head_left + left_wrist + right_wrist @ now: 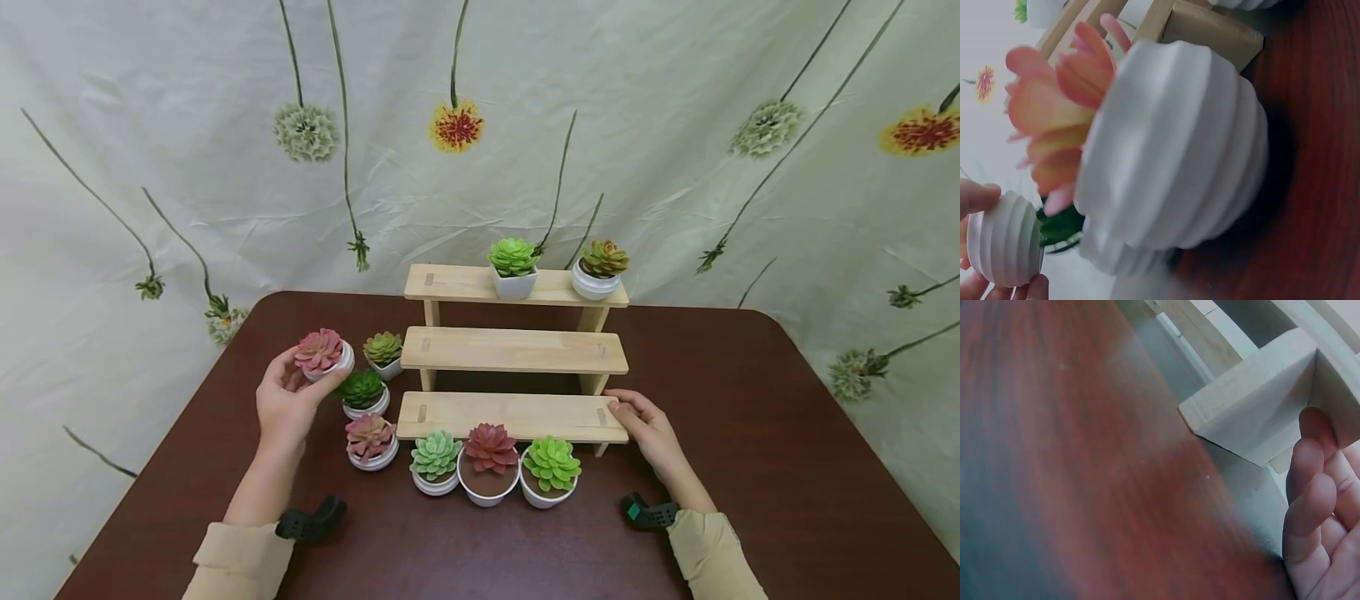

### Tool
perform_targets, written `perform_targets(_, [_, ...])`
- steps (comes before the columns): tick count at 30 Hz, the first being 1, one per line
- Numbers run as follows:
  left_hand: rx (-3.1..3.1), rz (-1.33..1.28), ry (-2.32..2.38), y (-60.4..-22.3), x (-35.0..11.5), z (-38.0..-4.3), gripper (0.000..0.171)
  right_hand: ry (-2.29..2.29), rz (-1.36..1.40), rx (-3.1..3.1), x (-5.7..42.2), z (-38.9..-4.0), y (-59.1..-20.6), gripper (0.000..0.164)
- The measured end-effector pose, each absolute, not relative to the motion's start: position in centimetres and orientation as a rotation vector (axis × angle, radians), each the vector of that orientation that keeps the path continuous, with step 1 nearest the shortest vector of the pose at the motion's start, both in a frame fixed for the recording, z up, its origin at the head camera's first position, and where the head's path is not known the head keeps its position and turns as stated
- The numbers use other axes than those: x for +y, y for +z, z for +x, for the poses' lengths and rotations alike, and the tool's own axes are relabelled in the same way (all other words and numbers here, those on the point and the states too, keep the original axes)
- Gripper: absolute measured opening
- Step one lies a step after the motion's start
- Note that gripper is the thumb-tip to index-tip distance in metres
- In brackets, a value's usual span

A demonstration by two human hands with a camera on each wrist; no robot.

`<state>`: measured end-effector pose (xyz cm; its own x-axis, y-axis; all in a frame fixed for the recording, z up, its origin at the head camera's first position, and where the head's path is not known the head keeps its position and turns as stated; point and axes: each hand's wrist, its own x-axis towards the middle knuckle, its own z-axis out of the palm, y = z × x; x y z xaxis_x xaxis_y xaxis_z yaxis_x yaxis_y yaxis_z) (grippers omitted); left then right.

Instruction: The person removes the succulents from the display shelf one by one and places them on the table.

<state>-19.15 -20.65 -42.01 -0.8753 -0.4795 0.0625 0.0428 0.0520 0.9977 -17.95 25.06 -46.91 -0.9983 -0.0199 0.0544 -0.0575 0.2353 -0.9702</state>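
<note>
My left hand grips a pink succulent in a ribbed white pot, raised at the left side of the table. In the left wrist view, fingers and thumb hold that pot at its sides. Another pink succulent, a dark green one and an olive green one stand to its right. At the lowest step's right end, my right hand pinches the three-step wooden stand, thumb on top. The right wrist view shows curled fingers at the plank's underside.
On the top step sit a bright green succulent and a reddish-green one. Before the stand are a pale green succulent, a dark red one and a light green one. A flowered cloth hangs behind the brown table.
</note>
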Motion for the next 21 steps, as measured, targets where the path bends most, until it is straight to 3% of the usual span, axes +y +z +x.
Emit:
perform_targets(8, [-1.932, 0.42, -1.842, -44.7, -22.9, -20.2, 0.067, 1.925, 0.077, -2.441, 25.2, -18.0, -47.0, 0.036])
perform_targets(21, [-2.117, 0.7, -1.751, -44.1, -23.1, -19.3, 0.072, 1.921, 0.09, -2.451, 25.2, -18.1, -47.0, 0.035])
